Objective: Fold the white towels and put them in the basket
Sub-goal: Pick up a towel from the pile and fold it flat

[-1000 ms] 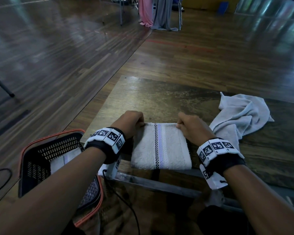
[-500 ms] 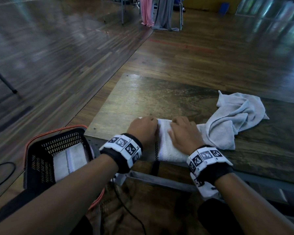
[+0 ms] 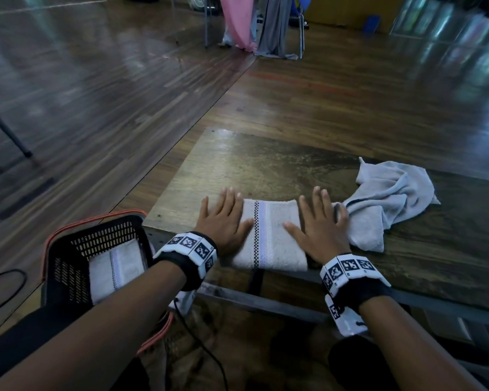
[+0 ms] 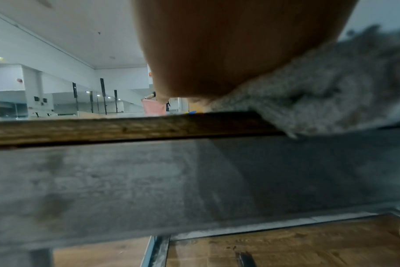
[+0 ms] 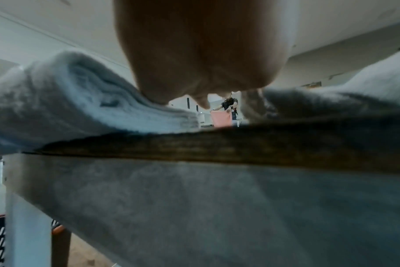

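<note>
Head view: folded towel (image 3: 268,235) lies at the near edge of the tabletop (image 3: 266,162). Left hand (image 3: 223,218) and right hand (image 3: 319,225) press flat on its two ends, fingers straight. Crumpled towel (image 3: 390,196) touches the folded towel's right side. Basket (image 3: 68,266), left of the folded towel, contains another folded towel (image 3: 116,269).

Left wrist view: palm (image 4: 228,45) rests on terry cloth (image 4: 331,86).

Right wrist view: palm (image 5: 201,45) sits between two cloth masses; fingers mostly hidden.

Three white towels: one folded towel (image 3: 268,235) at 6 o'clock on the table (image 3: 266,165), one crumpled towel (image 3: 390,198) at 3 o'clock, one basket towel (image 3: 115,266). One basket (image 3: 68,266) at 8 o'clock. Two hands: left hand (image 3: 223,218), right hand (image 3: 321,224).
</note>
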`<state>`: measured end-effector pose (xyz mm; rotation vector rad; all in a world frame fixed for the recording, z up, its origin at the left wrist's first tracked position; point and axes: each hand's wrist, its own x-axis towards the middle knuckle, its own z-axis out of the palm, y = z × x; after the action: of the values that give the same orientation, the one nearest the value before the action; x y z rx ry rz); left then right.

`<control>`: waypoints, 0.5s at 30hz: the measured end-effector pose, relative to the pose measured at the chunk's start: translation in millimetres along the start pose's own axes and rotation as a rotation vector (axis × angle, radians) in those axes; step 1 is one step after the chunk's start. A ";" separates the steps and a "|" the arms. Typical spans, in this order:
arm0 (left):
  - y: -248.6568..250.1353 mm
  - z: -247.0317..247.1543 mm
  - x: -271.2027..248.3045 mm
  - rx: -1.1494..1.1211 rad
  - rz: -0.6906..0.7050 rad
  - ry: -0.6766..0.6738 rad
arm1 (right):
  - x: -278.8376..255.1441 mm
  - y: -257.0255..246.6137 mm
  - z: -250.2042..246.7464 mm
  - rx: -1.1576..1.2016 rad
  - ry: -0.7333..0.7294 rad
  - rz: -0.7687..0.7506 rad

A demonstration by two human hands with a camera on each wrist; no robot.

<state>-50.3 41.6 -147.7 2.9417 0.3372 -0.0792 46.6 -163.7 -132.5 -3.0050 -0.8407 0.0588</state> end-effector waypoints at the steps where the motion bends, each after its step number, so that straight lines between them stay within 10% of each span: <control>1: -4.1 -2.6 -1.7 0.027 -0.009 0.000 | -2.1 2.3 -4.0 0.016 0.072 0.037; 7: -14.8 -27.0 -7.7 0.225 0.014 0.138 | -11.7 3.4 -17.3 0.477 0.037 0.139; 15: -10.3 -32.8 5.0 -0.100 -0.235 -0.096 | -2.2 -4.2 -6.1 0.484 -0.152 0.134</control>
<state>-46.7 58.6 -117.6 2.7753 0.6501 -0.2268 42.8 -161.3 -126.3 -2.6119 -0.5338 0.4304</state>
